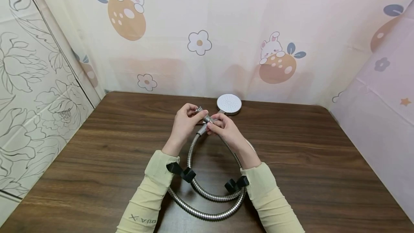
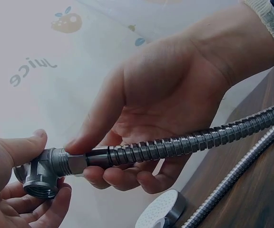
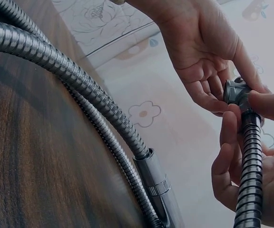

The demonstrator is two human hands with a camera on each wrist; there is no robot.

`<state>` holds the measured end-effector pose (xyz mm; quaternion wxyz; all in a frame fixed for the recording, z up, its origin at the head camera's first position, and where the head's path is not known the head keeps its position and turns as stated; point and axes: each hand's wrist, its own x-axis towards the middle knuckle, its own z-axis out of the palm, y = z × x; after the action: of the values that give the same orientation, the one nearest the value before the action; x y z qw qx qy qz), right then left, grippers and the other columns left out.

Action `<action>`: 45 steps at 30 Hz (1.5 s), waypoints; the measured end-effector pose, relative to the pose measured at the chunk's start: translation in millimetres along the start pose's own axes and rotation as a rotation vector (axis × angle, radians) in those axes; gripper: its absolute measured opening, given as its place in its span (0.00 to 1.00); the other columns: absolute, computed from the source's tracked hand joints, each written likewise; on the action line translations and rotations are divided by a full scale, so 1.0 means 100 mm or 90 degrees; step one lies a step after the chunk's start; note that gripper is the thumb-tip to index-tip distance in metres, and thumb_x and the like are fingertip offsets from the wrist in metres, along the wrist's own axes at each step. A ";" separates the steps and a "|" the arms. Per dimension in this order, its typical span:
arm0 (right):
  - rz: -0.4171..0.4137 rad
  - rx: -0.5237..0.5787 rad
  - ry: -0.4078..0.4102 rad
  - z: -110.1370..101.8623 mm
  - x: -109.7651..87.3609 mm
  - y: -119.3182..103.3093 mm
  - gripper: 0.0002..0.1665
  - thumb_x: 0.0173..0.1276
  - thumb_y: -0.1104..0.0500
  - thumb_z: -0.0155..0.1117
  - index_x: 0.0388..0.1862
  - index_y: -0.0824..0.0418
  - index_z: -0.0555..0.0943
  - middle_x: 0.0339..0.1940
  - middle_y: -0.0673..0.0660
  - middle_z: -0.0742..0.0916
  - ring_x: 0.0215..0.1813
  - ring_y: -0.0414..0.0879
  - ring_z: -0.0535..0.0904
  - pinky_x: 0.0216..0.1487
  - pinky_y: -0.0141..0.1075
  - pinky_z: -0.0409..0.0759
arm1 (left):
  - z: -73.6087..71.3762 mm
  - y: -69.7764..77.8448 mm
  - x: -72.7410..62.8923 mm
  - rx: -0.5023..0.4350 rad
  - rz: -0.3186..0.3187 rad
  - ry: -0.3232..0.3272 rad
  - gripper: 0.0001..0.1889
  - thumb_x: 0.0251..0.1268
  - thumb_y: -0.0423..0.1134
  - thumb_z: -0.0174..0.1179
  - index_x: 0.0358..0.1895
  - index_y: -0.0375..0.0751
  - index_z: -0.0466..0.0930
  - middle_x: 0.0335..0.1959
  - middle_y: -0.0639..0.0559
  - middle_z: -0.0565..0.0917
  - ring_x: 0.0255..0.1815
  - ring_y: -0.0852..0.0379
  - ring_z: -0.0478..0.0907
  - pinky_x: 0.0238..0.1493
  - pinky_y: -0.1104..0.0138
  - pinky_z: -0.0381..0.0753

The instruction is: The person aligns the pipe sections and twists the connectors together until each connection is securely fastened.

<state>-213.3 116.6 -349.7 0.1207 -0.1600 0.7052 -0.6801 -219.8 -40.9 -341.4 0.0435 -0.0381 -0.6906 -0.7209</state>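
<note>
Above the table, my left hand [image 1: 182, 128] pinches a small chrome tee fitting [image 2: 42, 176] with a threaded open mouth. From the other side, my right hand [image 1: 230, 132] grips the end nut [image 2: 78, 164] of a ribbed metal shower hose [image 2: 175, 145], thumb on top and fingers curled beneath. Nut and fitting meet end to end, some thread showing between them. The hose's other end enters the chrome handle [image 3: 157, 185] of a round white-faced shower head [image 1: 229, 103], which lies on the table behind my hands.
Loops of the hose [image 1: 210, 215] lie on the brown wooden table [image 1: 310, 161] beneath my forearms. A patterned curtain [image 1: 226, 21] hangs behind the table's back edge, with a floral panel [image 1: 38, 92] on the left.
</note>
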 end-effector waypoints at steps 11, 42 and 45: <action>0.008 -0.037 0.027 -0.01 0.00 0.00 0.19 0.72 0.58 0.47 0.52 0.73 0.72 0.35 0.58 0.80 0.33 0.40 0.77 0.38 0.31 0.75 | 0.00 0.01 -0.01 0.003 0.000 0.002 0.15 0.54 0.37 0.64 0.40 0.34 0.71 0.35 0.41 0.82 0.29 0.60 0.79 0.41 0.56 0.80; 0.002 0.014 0.031 0.01 0.00 0.00 0.20 0.73 0.59 0.44 0.55 0.73 0.66 0.35 0.54 0.80 0.34 0.43 0.78 0.41 0.35 0.76 | 0.02 0.02 -0.02 0.021 0.004 0.009 0.15 0.54 0.38 0.64 0.40 0.34 0.72 0.35 0.41 0.82 0.30 0.58 0.79 0.36 0.65 0.81; 0.001 0.025 0.037 0.02 0.00 0.01 0.18 0.73 0.59 0.44 0.53 0.72 0.65 0.32 0.53 0.80 0.33 0.43 0.79 0.41 0.36 0.77 | 0.02 0.02 -0.03 0.022 0.004 0.009 0.15 0.54 0.37 0.64 0.40 0.34 0.72 0.35 0.41 0.82 0.31 0.57 0.79 0.35 0.67 0.80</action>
<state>-212.4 115.2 -350.3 0.1040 -0.1373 0.6949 -0.6982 -217.0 -38.9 -339.9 0.0512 -0.0339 -0.7026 -0.7089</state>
